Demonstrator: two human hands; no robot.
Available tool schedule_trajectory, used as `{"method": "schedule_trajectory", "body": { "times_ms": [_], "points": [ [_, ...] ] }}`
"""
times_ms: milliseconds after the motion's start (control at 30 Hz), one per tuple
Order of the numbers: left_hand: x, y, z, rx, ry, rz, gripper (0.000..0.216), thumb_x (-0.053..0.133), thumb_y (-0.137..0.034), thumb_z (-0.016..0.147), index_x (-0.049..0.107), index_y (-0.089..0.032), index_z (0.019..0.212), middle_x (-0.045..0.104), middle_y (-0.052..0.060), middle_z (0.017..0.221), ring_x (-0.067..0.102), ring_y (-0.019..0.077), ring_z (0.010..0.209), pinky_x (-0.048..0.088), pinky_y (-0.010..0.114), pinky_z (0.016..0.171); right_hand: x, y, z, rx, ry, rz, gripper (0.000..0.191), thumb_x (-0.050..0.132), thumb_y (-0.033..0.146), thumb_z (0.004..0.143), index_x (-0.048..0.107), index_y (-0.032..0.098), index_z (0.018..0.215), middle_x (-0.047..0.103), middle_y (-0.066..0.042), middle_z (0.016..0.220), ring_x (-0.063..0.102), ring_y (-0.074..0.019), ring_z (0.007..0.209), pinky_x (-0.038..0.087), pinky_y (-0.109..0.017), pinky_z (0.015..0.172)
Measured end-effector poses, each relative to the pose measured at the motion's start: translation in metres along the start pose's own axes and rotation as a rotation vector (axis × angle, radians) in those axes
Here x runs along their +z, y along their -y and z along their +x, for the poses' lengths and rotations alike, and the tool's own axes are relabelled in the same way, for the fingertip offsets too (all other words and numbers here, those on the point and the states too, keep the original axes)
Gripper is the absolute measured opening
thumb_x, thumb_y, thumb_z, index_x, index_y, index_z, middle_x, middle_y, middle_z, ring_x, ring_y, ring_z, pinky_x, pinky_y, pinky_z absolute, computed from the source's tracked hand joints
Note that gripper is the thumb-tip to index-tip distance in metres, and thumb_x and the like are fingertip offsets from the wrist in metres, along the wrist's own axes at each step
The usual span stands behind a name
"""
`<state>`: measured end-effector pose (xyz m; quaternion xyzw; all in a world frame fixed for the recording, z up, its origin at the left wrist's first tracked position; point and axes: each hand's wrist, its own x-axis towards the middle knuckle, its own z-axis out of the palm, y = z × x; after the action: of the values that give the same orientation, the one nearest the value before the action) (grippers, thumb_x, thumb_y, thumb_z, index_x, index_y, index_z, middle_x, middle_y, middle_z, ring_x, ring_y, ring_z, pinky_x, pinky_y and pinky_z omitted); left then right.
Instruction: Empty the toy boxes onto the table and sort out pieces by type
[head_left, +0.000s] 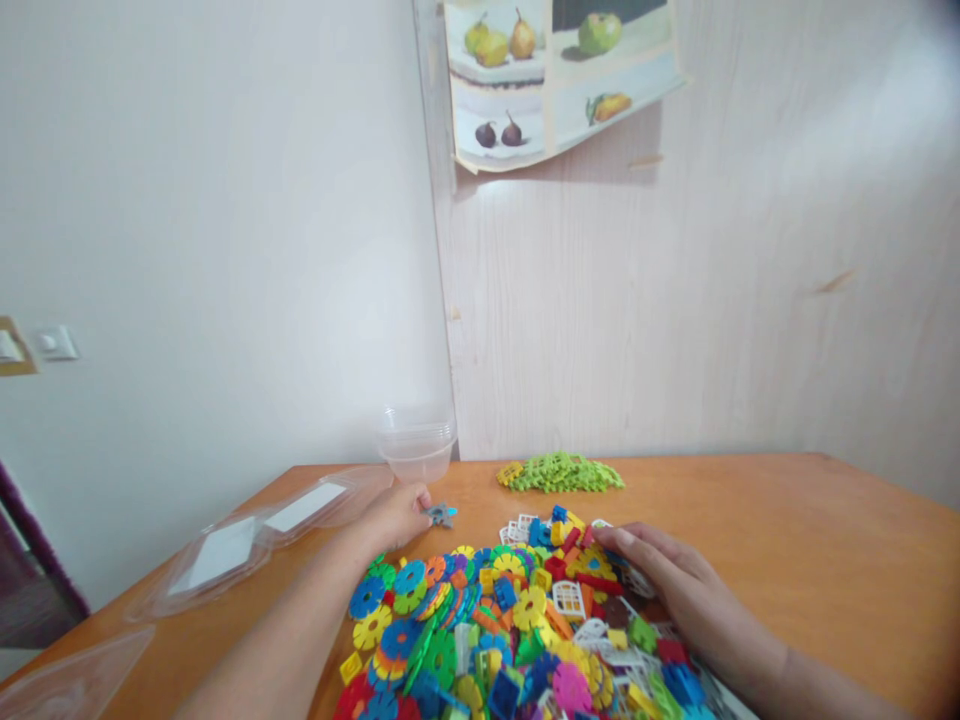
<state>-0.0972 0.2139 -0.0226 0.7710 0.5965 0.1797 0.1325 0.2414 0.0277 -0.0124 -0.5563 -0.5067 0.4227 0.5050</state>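
My left hand [403, 512] reaches past the far left edge of the pile, its fingers closed at a small grey toothed plastic piece [439, 515] with a light-blue bit beside it. My right hand [675, 575] lies along the pile's right side, fingers stretched out, fingertips touching the pieces there. Between my arms spreads a heap of colourful plastic building pieces: notched flower discs [400, 638], small bricks [504, 690] and white lattice windows [568, 599]. Part of the heap under my right hand is hidden.
Behind the heap lies a mound of lime-green pieces [562, 474] with some yellow pieces [510, 473] at its left. Clear plastic bowls [416, 445] stand stacked near the wall. Transparent lids [225, 560] lie along the left of the wooden table [840, 540].
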Motion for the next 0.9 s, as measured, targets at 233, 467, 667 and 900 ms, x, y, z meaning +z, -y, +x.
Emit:
{"method": "schedule_trajectory", "body": {
  "times_ms": [233, 467, 667, 900],
  "points": [
    [0.003, -0.005, 0.001, 0.08, -0.184, 0.139, 0.009, 0.065, -0.029, 0.075, 0.063, -0.021, 0.074, 0.065, 0.003, 0.083, 0.057, 0.0186, 0.077, 0.031, 0.027, 0.064, -0.003, -0.005, 0.003, -0.013, 0.027, -0.017, 0.048, 0.056, 0.068, 0.08, 0.069, 0.021, 0.08, 0.065, -0.002, 0.064, 0.064, -0.0211, 0.075, 0.051, -0.027, 0.066],
    [0.007, -0.006, 0.0, 0.123, -0.218, 0.148, 0.023, 0.056, -0.042, 0.085, 0.062, -0.022, 0.075, 0.065, 0.005, 0.081, 0.059, 0.0201, 0.077, 0.031, 0.027, 0.064, 0.0, -0.005, 0.002, 0.029, 0.056, 0.049, 0.047, 0.056, 0.067, 0.08, 0.068, 0.022, 0.08, 0.059, 0.0, 0.057, 0.064, -0.0226, 0.075, 0.051, -0.028, 0.063],
    [0.007, 0.0, 0.004, 0.136, -0.176, 0.045, 0.02, 0.069, -0.04, 0.071, 0.061, -0.022, 0.075, 0.066, 0.003, 0.08, 0.058, 0.0192, 0.073, 0.031, 0.026, 0.061, -0.002, -0.008, 0.003, 0.046, 0.052, 0.015, 0.048, 0.054, 0.068, 0.081, 0.068, 0.022, 0.085, 0.062, -0.001, 0.062, 0.064, -0.0227, 0.073, 0.048, -0.027, 0.057],
    [0.011, -0.002, 0.007, 0.156, -0.174, 0.012, 0.013, 0.063, -0.034, 0.075, 0.062, -0.022, 0.073, 0.066, 0.002, 0.078, 0.058, 0.0183, 0.074, 0.033, 0.025, 0.063, -0.003, -0.011, 0.005, 0.002, 0.033, 0.02, 0.046, 0.056, 0.066, 0.08, 0.07, 0.023, 0.081, 0.063, -0.001, 0.06, 0.064, -0.0226, 0.074, 0.05, -0.029, 0.063]
  ]
}}
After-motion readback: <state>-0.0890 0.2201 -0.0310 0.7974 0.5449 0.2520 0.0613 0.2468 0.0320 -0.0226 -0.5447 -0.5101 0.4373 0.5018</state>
